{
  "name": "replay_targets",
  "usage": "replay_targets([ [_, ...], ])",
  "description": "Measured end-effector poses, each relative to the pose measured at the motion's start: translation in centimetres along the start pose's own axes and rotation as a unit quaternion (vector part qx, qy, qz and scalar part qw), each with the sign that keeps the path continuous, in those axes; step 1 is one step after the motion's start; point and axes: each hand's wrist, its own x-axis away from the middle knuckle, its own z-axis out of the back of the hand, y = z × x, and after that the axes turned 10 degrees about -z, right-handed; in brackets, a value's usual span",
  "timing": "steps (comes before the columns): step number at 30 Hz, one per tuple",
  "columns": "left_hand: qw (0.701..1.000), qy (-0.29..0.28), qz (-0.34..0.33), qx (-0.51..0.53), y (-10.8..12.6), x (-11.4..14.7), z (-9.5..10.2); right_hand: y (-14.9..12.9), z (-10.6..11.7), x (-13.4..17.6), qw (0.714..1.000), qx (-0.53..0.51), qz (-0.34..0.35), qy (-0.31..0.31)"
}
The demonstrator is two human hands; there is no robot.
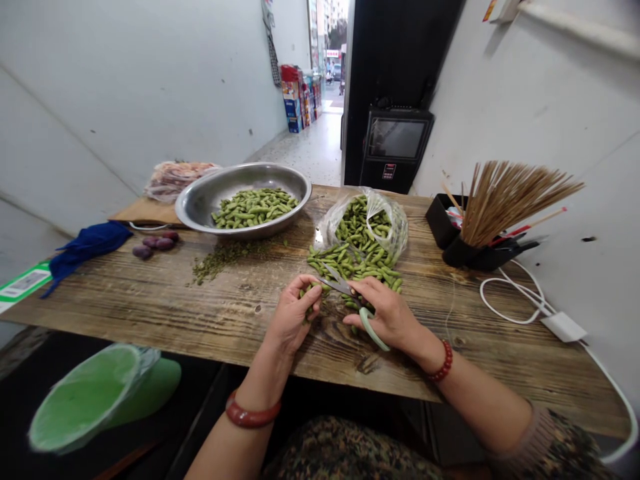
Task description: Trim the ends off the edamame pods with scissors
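My left hand is closed on a few green edamame pods, held just above the table's front half. My right hand grips scissors with pale green handles. The blades are spread and their tips reach to the pods in my left hand. Between and behind my hands lies a loose pile of edamame pods, spilling from a clear plastic bag. To the left, a wide steel basin holds more pods. Small trimmed bits are scattered in front of the basin.
Several purple potato-like items and a blue cloth lie at the left. A bagged bundle sits behind them. At the right stand a black holder of skewers and a white cable with an adapter. Below left is a green bin.
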Motion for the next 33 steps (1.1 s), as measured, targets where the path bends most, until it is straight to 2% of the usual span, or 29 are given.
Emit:
replay_targets([
  [11, 1.000, -0.009, 0.004, 0.022, 0.0, -0.2, 0.2, -0.1, 0.0, 0.1, 1.000, 0.021, 0.006, 0.002],
  [18, 0.991, 0.055, -0.002, 0.123, 0.5, -0.9, 1.4, 0.5, -0.2, 0.0, 0.999, 0.015, -0.002, 0.031],
  [21, 0.988, 0.063, 0.000, 0.141, 0.7, -1.1, 2.0, 0.6, -0.2, 0.0, 0.999, 0.017, -0.001, 0.037],
  [24, 0.996, 0.066, -0.018, 0.060, 1.0, -1.2, 2.5, 0.6, -0.2, 0.0, 0.999, 0.020, 0.003, 0.044],
  [26, 0.994, 0.071, -0.034, -0.070, 1.1, -1.5, 2.8, 0.5, -0.2, 0.0, 0.999, 0.022, 0.003, 0.045],
  [28, 0.965, 0.061, -0.066, -0.247, 1.1, -2.0, 3.2, 0.4, -0.2, 0.0, 0.999, 0.023, 0.000, 0.038],
  [30, 0.902, 0.028, -0.113, -0.417, 1.1, -2.6, 3.5, 0.3, -0.2, 0.0, 0.999, 0.026, 0.000, 0.033],
  [33, 0.798, -0.039, -0.163, -0.578, 0.9, -3.3, 3.7, 0.3, -0.2, 0.0, 0.999, 0.031, 0.004, 0.032],
])
